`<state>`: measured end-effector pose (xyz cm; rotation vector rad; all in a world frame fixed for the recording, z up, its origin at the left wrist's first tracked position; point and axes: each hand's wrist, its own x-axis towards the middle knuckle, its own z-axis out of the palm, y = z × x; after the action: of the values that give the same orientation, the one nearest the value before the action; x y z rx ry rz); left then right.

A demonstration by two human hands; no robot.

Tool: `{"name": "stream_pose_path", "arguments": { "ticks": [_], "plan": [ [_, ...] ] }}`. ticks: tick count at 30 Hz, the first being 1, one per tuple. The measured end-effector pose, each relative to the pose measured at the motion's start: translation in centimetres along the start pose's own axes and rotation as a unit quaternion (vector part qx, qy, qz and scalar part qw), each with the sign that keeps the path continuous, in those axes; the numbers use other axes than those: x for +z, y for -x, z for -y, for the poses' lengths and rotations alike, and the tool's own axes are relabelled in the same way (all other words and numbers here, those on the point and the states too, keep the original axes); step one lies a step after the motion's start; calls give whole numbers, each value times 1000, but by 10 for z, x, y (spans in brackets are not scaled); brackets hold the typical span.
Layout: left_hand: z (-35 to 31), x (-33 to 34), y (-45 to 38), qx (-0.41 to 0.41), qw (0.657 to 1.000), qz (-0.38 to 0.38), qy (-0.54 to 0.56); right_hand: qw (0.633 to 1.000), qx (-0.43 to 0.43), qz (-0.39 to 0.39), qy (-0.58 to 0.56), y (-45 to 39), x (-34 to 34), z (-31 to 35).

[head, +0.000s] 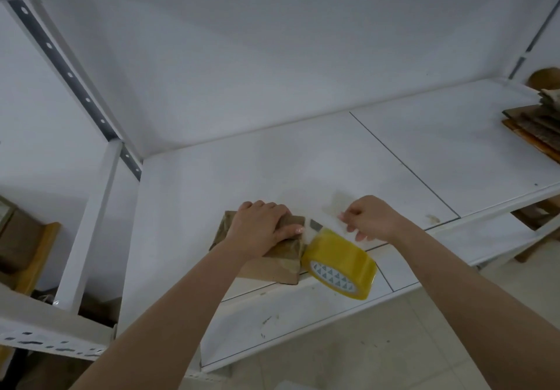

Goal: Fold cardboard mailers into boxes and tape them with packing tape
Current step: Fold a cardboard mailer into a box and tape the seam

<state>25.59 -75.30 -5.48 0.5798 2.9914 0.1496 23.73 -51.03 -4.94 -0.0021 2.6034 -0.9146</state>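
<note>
Left hand: I see my left hand (260, 226) lying palm down on the cardboard box (266, 256), fingers spread over its top and thumb pointing toward the tape.
Right hand: my right hand (368, 218) pinches a pulled-out strip of clear tape (328, 223) between curled fingers, just right of the box.
Tape roll: the yellow packing tape roll (341, 264) hangs tilted off the box's right end, its strip running up to my right hand; the patterned core faces the camera.
Box: small, brown and creased, it sits at the front edge of the white shelf (303, 162), pinned under my left palm.
Shelf: white metal racking with a perforated upright (65, 70) at the left.
Far right: a stack of flat cardboard (535, 124) rests on the shelf, well apart from the box.
Lower left: brown boxes (18, 238) sit on a neighbouring rack.
</note>
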Motion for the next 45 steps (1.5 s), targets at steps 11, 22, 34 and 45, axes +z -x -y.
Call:
{"name": "stream_pose_path", "arguments": {
  "ticks": [11, 22, 34, 45],
  "plan": [
    [-13, -7, 7, 26, 974, -123, 188, 987, 54, -12, 151, -24, 39, -14],
    [-34, -20, 18, -86, 776, -91, 618, 971, -137, 58, -185, 31, 12, 91],
    [-10, -10, 20, -82, 758, -101, 639, 973, 33, 223, 60, 36, 9, 50],
    [-19, -9, 16, -82, 845, -71, 524, 967, 23, 118, 224, 40, -5, 32]
  ]
}}
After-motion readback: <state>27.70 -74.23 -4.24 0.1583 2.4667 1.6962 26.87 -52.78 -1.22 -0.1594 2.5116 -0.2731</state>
